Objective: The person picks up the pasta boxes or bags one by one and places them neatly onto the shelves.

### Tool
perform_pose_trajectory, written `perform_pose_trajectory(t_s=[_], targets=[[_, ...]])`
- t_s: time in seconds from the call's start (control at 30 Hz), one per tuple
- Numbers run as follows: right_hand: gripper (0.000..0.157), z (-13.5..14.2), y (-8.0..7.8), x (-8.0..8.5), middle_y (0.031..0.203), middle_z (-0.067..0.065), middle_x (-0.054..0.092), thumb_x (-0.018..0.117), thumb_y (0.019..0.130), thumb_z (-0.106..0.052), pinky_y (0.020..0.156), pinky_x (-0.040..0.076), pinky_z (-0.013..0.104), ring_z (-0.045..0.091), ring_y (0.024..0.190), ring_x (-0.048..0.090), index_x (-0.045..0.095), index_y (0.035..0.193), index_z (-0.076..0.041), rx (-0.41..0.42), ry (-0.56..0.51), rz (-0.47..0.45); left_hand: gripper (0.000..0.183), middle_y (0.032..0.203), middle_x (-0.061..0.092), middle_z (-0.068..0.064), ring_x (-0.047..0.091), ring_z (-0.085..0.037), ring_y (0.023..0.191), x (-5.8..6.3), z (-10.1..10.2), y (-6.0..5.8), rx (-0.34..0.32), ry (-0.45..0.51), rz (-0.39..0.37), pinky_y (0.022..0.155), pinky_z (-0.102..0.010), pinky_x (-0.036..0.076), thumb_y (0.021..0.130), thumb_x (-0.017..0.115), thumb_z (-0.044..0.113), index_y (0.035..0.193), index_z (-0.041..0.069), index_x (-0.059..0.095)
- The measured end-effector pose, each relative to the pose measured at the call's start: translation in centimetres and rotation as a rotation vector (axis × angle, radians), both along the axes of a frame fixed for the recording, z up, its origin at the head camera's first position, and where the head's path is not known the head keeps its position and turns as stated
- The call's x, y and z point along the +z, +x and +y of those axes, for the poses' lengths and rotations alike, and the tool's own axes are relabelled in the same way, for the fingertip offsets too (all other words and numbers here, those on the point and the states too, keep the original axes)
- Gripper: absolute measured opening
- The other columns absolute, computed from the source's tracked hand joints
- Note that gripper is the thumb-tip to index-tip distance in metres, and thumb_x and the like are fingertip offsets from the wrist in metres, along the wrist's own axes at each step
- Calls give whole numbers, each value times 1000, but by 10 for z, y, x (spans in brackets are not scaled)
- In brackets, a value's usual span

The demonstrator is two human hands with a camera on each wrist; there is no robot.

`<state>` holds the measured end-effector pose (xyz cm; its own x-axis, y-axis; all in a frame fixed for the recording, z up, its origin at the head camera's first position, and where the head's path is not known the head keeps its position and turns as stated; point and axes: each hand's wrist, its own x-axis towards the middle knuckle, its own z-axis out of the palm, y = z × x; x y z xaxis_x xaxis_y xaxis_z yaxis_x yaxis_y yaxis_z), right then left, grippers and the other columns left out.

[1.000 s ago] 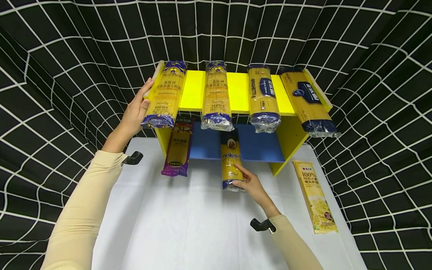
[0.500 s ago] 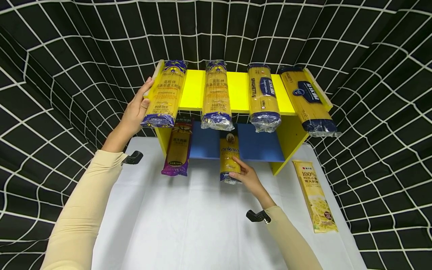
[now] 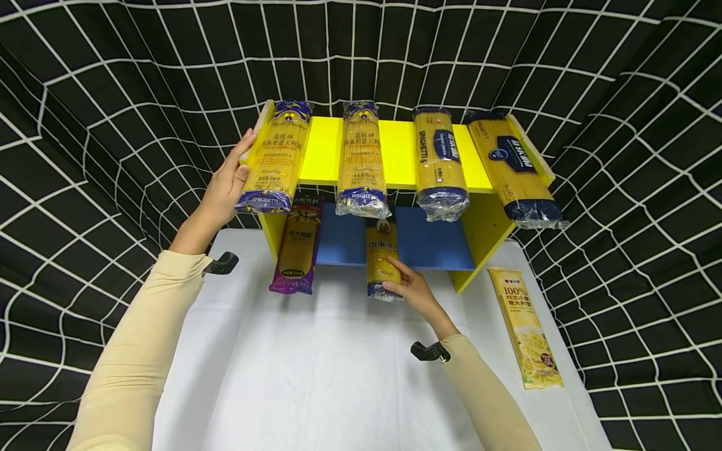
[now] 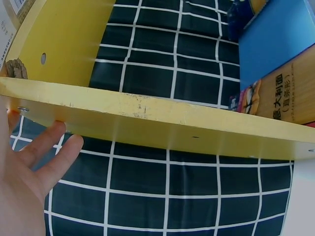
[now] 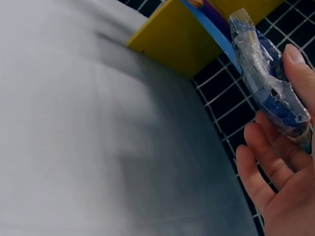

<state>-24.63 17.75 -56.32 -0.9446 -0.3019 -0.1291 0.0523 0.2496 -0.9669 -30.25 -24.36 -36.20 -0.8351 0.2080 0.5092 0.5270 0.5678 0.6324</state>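
Note:
My right hand [image 3: 416,293] holds the near end of a yellow-and-navy "ankara" spaghetti pack [image 3: 381,254], which lies partly on the blue lower shelf board [image 3: 434,241]. In the right wrist view, the thumb is on one side of the pack's crinkled clear end [image 5: 268,81] and the fingers are below. At the upper left, my left hand [image 3: 225,185] rests against the rack's yellow side panel [image 4: 147,110], fingers extended along its outer face. Next to it lies a blue-ended spaghetti pack [image 3: 277,156] on the yellow top board [image 3: 321,150].
More spaghetti packs lie along the top: a blue-ended one [image 3: 362,160] and two navy-ended ones, one upright [image 3: 441,163], one slanted [image 3: 514,169]. A purple-ended pack [image 3: 296,250] sits at lower left. A pale yellow pack [image 3: 527,329] lies on the white cloth [image 3: 316,376] at right.
My right hand has moved forward, sliding the ankara spaghetti pack deeper onto the blue lower board. The left hand has stayed at the side panel.

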Motion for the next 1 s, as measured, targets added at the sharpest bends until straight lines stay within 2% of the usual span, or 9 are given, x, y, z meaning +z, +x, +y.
perform_pose_trajectory(t_s=[0.17, 0.27, 0.33, 0.43, 0.57, 0.7, 0.87, 1.0], targets=[[72, 1, -2, -1, 153, 16, 44, 72, 92, -28, 89, 55, 24, 34, 128, 57, 35, 153, -34, 10, 18, 15, 56, 167, 12, 16, 28, -25, 152, 1, 0, 0, 2, -2, 3, 115, -51, 35, 103, 32, 47, 157, 36, 22], [72, 2, -2, 0, 151, 17, 46, 71, 92, -27, 90, 55, 25, 35, 128, 57, 35, 153, -35, 19, 16, 9, 56, 167, 12, 17, 31, -24, 151, 1, 0, 1, 12, -13, -1, 114, -47, 38, 103, 32, 47, 157, 37, 22], [72, 3, -2, 2, 153, 17, 44, 70, 93, -25, 93, 55, 28, 37, 130, 55, 33, 154, -34, 34, 15, 2, 55, 167, 12, 17, 31, -23, 151, 1, 0, 1, 15, -15, -2, 114, -46, 38, 103, 32, 46, 157, 37, 22], [73, 5, 3, 13, 149, 19, 47, 68, 95, -27, 98, 53, 36, 37, 131, 54, 30, 156, -32, 53, 64, 6, 55, 167, 12, 17, 30, -24, 151, 0, 0, 1, 11, -7, -3, 116, -47, 36, 104, 33, 45, 157, 37, 22], [72, 13, 11, 34, 131, 23, 57, 66, 96, -26, 89, 54, 37, 31, 111, 61, 28, 157, -26, 70, 136, 27, 55, 166, 12, 18, 28, -25, 152, 1, 0, 1, 4, 3, -1, 115, -52, 34, 103, 33, 45, 157, 36, 22], [69, 33, 11, 36, 116, 23, 60, 64, 97, -20, 81, 57, 30, 27, 93, 66, 30, 157, -17, 87, 121, 48, 56, 167, 12, 17, 28, -25, 152, 1, 0, 1, 3, 2, 2, 115, -53, 35, 103, 33, 46, 157, 36, 22], [63, 74, 9, 25, 111, 14, 63, 62, 99, -19, 80, 59, 28, 16, 88, 70, 35, 155, -17, 84, 91, 109, 55, 168, 13, 12, 30, -27, 151, 0, -1, 1, 0, -1, 8, 114, -53, 36, 104, 32, 44, 157, 35, 22], [58, 111, 19, 31, 113, 3, 64, 55, 102, -19, 82, 59, 29, 13, 89, 69, 33, 156, -17, 85, 63, 108, 56, 167, 13, 13, 29, -28, 151, -1, -1, 0, -2, 2, 9, 116, -53, 34, 104, 32, 45, 157, 34, 22]])
